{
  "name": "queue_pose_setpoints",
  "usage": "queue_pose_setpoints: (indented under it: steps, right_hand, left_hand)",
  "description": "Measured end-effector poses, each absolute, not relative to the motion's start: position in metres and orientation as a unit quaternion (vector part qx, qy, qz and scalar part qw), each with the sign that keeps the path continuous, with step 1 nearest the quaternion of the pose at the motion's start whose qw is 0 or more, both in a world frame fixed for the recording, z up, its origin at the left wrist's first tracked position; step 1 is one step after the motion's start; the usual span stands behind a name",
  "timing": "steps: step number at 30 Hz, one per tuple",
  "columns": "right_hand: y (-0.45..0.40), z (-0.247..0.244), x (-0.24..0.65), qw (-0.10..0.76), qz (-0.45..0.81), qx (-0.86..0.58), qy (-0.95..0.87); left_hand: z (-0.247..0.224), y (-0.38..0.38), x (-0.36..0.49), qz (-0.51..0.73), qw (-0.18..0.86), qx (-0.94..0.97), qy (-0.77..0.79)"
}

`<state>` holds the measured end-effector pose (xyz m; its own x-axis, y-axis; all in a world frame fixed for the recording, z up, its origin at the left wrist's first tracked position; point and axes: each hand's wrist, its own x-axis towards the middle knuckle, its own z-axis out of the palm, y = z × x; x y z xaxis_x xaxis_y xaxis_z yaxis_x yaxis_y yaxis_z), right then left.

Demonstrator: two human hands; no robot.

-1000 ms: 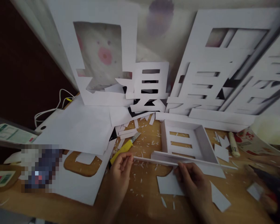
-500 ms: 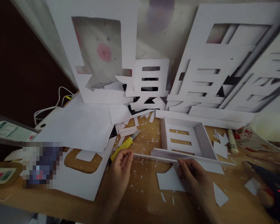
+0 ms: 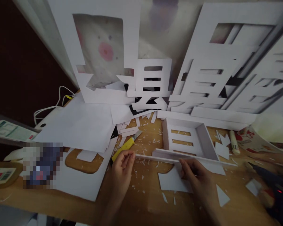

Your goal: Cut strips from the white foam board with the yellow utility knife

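A long thin white strip (image 3: 157, 158) runs along the near side of a shallow white box (image 3: 208, 142) with slots cut in its base. My left hand (image 3: 123, 168) pinches the strip's left end, close to a yellow cutter (image 3: 124, 148). Further right, my right hand (image 3: 198, 177) is closed on the same strip near the box's front wall. Under that hand lies a white sheet piece (image 3: 171, 180) with a curved cut. The strip's right end sticks out beyond the box.
A dark glue gun (image 3: 271, 182) with a red light is at the right, beside blurred fingers. White cut-out boards (image 3: 129, 31) lean at the back. A white sheet (image 3: 80, 125) and phone (image 3: 43, 166) are left. Scraps litter the wooden table (image 3: 151, 201). A bucket (image 3: 252, 141) stands right.
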<state>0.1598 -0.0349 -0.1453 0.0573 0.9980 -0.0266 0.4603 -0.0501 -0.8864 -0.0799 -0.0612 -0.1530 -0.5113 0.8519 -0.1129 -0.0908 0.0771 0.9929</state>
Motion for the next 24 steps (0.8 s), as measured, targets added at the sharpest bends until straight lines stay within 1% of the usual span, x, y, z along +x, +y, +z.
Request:
queue_pose_setpoints:
  steps: [16, 24]
  right_hand:
    - [-0.037, -0.149, 0.159, 0.366, 0.35, -0.616, -0.603]
    - [-0.038, -0.155, 0.156, 0.34, 0.334, -0.614, -0.629]
  left_hand:
    - [-0.156, -0.061, -0.078, 0.609, 0.384, 0.307, 0.622]
    - [-0.165, -0.059, -0.075, 0.601, 0.357, 0.341, 0.629]
